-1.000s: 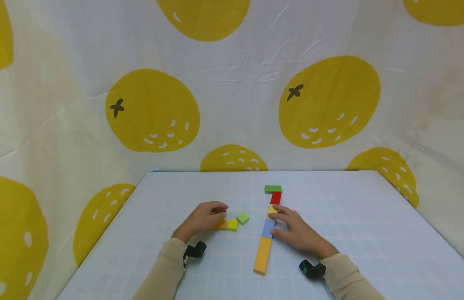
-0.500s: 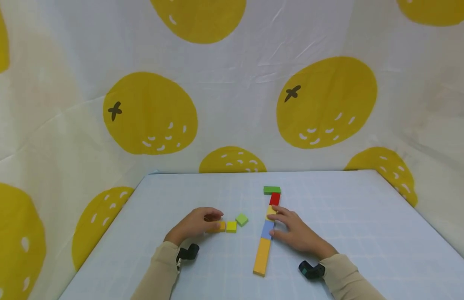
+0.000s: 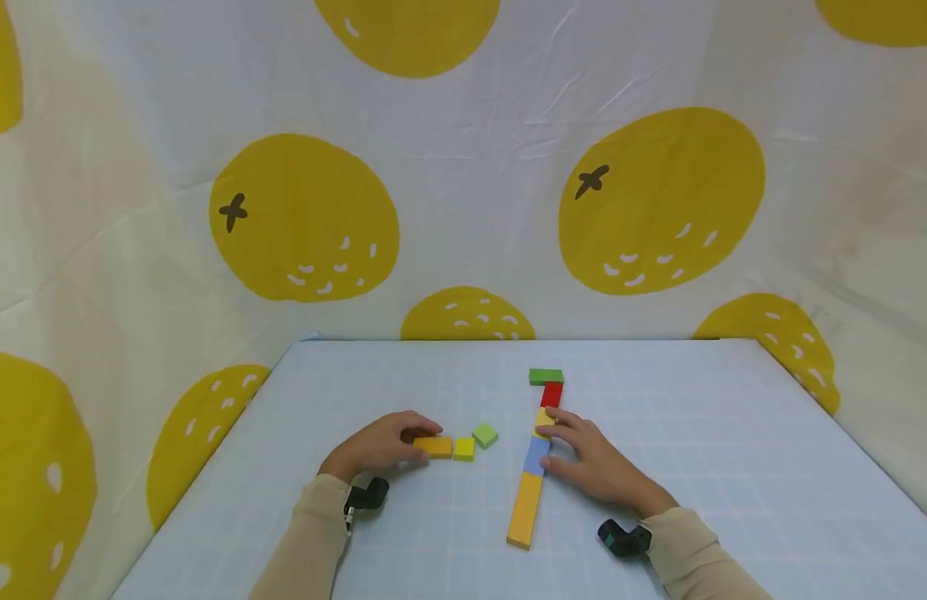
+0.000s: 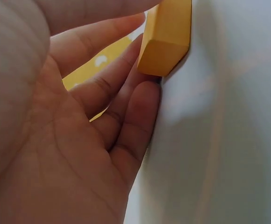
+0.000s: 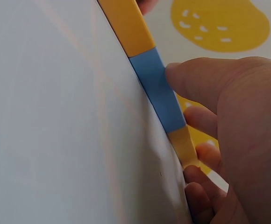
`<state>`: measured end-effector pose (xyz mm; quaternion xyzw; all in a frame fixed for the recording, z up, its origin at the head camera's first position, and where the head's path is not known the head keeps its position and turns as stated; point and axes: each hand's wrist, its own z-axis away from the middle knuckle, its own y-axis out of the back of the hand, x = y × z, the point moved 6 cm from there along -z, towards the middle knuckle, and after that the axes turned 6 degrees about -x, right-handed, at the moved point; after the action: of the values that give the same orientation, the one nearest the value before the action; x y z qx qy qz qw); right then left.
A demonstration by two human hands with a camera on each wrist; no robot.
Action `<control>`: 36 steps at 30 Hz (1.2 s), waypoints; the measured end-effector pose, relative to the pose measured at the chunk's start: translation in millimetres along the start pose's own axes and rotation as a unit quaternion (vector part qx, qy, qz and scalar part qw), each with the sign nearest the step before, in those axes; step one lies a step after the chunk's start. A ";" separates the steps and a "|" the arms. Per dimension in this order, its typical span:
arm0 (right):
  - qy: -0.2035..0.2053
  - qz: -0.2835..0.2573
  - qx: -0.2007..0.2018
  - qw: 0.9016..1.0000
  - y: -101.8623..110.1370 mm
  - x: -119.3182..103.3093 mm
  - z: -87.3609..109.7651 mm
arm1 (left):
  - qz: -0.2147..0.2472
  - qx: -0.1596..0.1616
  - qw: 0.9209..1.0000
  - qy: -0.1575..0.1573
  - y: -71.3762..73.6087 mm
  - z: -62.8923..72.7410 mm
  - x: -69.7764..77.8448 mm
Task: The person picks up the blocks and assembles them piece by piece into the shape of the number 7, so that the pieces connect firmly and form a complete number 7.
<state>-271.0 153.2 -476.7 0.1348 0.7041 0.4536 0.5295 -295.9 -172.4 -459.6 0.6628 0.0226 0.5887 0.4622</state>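
On the left, an orange rectangular block (image 3: 435, 447) lies flat, its left end between the thumb and fingers of my left hand (image 3: 381, 444), which pinches it. The left wrist view shows the block's near end (image 4: 166, 39) close to the fingertips. My right hand (image 3: 604, 467) rests against a slanting row of blocks. Its thumb touches the blue block (image 3: 537, 456), and the fingers reach the pale yellow block (image 3: 543, 419), partly covering it. Below the blue block lies a long orange block (image 3: 525, 510); beyond the pale yellow one lies a red block (image 3: 552, 394).
A dark green block (image 3: 546, 377) lies crosswise at the row's far end. Between the hands sit a small yellow block (image 3: 464, 449) and a turned light green block (image 3: 485, 435). A pale checked cloth covers the table (image 3: 658, 392); a fruit-print curtain (image 3: 478, 208) hangs behind.
My left hand has moved left, from above the orange block to its left end, uncovering more of it. The right hand and the row have stayed in place.
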 end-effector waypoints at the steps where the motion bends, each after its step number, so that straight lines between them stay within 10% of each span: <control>1: 0.000 0.000 0.000 1.000 0.3 0.1 0.3 | 0.000 -0.001 1.000 -0.001 -0.1 -0.5 0.4; 36: -0.011 -0.016 -0.001 1.000 1.6 0.3 -1.2 | 0.017 0.052 0.997 0.054 -2.0 -8.0 -9.9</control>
<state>-272.7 153.8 -475.6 0.1276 0.6995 0.4443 0.5450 -304.3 -172.2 -469.4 0.6533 0.0668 0.6293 0.4156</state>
